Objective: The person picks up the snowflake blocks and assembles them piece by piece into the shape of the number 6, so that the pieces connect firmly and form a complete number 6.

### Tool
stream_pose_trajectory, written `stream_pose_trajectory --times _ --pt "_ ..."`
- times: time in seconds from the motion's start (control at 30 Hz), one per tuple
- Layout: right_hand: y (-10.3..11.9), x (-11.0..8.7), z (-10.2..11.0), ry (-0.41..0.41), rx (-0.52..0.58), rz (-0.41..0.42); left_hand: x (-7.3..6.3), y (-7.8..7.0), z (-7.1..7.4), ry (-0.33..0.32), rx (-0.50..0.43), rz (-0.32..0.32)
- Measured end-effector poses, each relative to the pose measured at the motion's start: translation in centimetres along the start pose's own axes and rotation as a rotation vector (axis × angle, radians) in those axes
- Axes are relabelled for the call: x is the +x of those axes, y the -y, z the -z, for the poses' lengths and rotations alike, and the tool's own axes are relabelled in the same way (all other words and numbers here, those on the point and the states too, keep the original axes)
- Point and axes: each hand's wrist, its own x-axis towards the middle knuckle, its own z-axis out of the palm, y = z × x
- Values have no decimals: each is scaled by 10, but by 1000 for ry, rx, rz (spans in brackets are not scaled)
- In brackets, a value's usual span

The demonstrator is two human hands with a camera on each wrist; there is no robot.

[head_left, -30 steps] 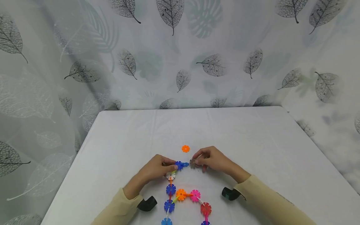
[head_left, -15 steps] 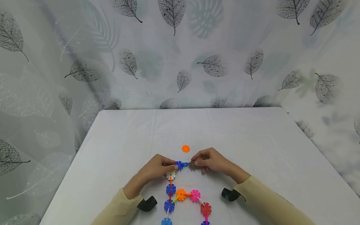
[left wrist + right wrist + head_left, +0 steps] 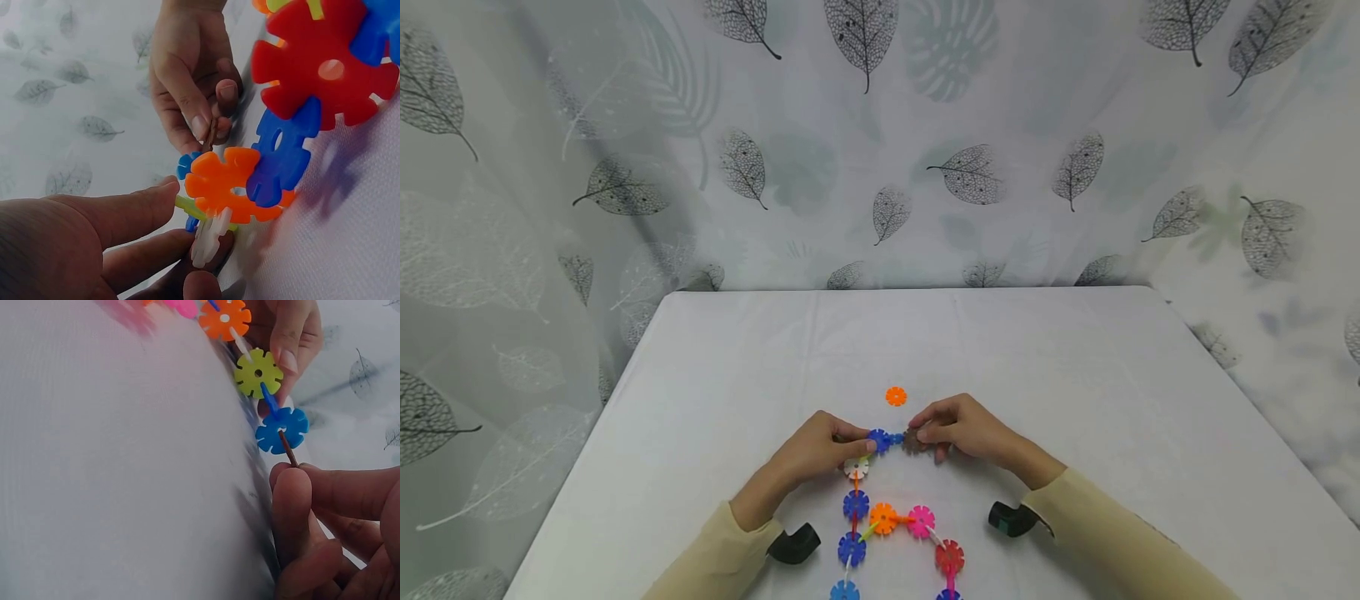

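Note:
My left hand [image 3: 812,452] pinches a dark-blue notched plastic disc [image 3: 877,440] at the upper end of a chain of interlocked snowflake discs. A light-blue disc [image 3: 296,419] is joined beyond it. Between thumb and fingertips of my right hand [image 3: 973,429] is a brown notched disc [image 3: 288,449], seen edge-on in the right wrist view, its edge running into the light-blue disc. A yellow-green disc [image 3: 258,374] and a white disc [image 3: 210,240] sit close to the left fingers, lower on the chain.
Nearer me the chain branches through an orange disc [image 3: 883,519], a pink disc [image 3: 921,522] and a red disc [image 3: 950,556]. One loose orange disc [image 3: 896,396] lies beyond the hands on the white tablecloth [image 3: 1037,350]. A leaf-patterned curtain [image 3: 820,192] hangs behind the table.
My right hand has shifted slightly left, bringing the brown disc up against the light-blue disc and closing the small gap between them. The left hand has stayed in place.

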Motion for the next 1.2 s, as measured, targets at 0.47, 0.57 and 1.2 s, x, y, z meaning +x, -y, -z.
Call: stream_pose_trajectory --times 0.47,0.57,1.2 --pt "0 5 -8 -51 -18 -56 1 0 1 -5 40 -19" --pt "-1 6 -9 -56 -6 -66 1 -1 1 1 36 -21" --pt "0 6 -7 -45 6 -16 3 0 1 0 22 -46"
